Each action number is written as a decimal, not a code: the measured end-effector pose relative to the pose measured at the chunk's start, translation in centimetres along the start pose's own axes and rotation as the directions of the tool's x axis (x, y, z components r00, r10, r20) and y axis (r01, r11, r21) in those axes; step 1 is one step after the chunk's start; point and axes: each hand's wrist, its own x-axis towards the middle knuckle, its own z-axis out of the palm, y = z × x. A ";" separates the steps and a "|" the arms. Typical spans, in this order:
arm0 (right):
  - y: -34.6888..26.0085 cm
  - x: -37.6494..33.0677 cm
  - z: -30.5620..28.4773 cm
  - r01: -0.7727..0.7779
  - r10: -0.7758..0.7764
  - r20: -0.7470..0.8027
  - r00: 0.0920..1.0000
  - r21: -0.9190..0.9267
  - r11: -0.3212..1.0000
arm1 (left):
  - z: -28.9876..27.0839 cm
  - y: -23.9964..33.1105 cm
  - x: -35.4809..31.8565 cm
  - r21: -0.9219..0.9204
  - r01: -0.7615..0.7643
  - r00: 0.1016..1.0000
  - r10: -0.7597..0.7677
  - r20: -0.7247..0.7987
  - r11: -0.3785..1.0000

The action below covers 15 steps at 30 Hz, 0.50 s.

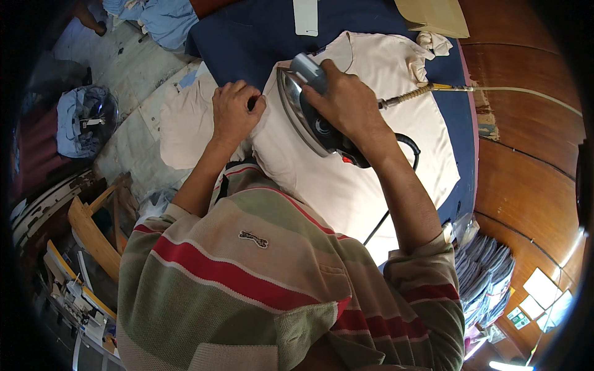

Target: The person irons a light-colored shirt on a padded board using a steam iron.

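A cream shirt (396,142) lies spread on a dark blue padded ironing table (247,37). My right hand (346,102) grips the handle of a heavy metal iron (303,114) that rests tilted on the shirt's middle. Its braided cord (408,94) runs off to the right. My left hand (234,111) sits just left of the iron, fingers curled and pinching a fold of the shirt at its edge. My striped shirt fills the lower part of the view.
A brown envelope (433,15) and a white card (305,15) lie at the table's far end. Light blue clothes (167,18) hang at the far left. A stack of papers (486,272) sits at the right, wooden pieces (93,229) at the left.
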 end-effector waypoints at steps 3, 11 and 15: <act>-0.3 0.4 0.2 0.007 -0.007 0.034 0.999 -0.004 1.000 | 0.1 -0.3 0.1 -0.028 -0.022 1.000 0.021 -0.012 0.999; -0.5 0.2 0.1 -0.020 0.020 0.026 0.999 0.002 1.000 | 0.1 -0.5 -0.1 -0.035 -0.001 1.000 0.001 -0.005 0.999; 0.1 -0.5 0.4 -0.087 0.086 0.030 0.996 0.033 0.996 | 0.1 -0.1 0.6 0.017 0.013 0.999 -0.013 -0.030 1.000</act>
